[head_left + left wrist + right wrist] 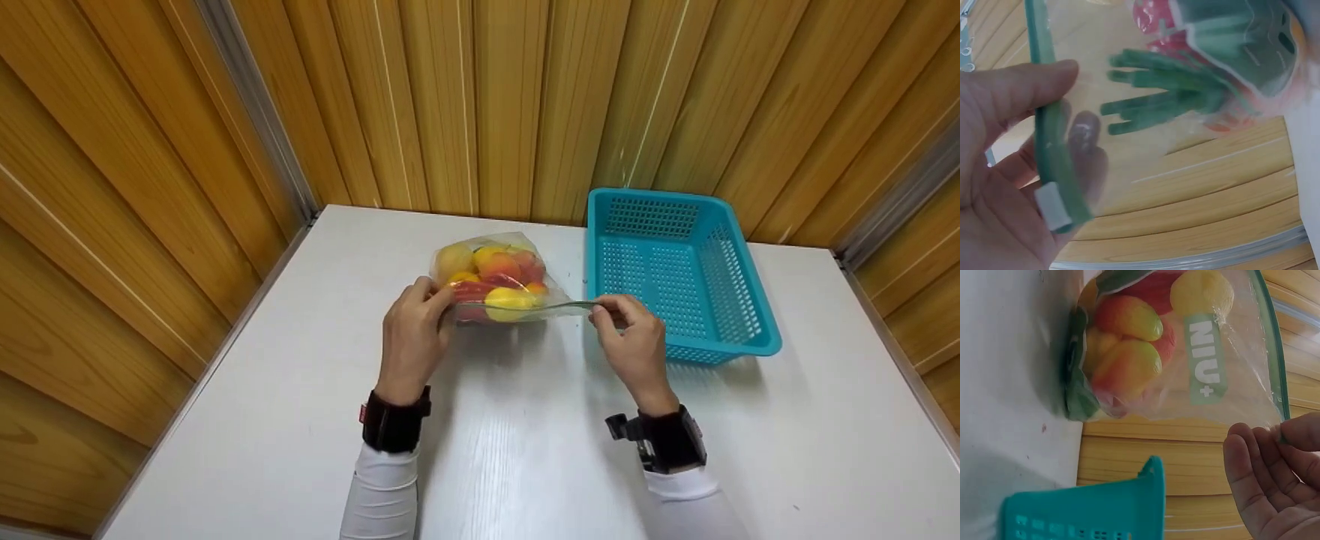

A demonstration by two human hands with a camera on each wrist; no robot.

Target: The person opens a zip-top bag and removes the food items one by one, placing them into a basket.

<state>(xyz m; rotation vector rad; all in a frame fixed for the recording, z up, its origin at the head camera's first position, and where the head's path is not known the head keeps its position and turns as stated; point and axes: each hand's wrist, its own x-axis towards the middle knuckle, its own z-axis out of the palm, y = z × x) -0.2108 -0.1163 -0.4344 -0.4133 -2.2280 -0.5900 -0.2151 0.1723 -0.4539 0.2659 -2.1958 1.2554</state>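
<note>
A clear zip bag (559, 300) with a green seal strip (1047, 135) is filled with fruit and vegetables and stretched between both hands. My left hand (415, 330) pinches one end of the strip between thumb and fingers, close by a white slider (1053, 205). At the opposite corner, my right hand (632, 337) pinches the strip's end between thumb and forefinger. Inside lie a yellow lemon-like fruit (510, 302), red pieces (471, 289) and red-yellow mango-like fruits (1129, 371). Green stalks (1168, 93) show through the plastic in the left wrist view.
A turquoise perforated basket (757, 300) stands to the right of the bag on the white table (300, 405); no contents show inside it. Wood-look panels (502, 105) enclose the table's back and sides.
</note>
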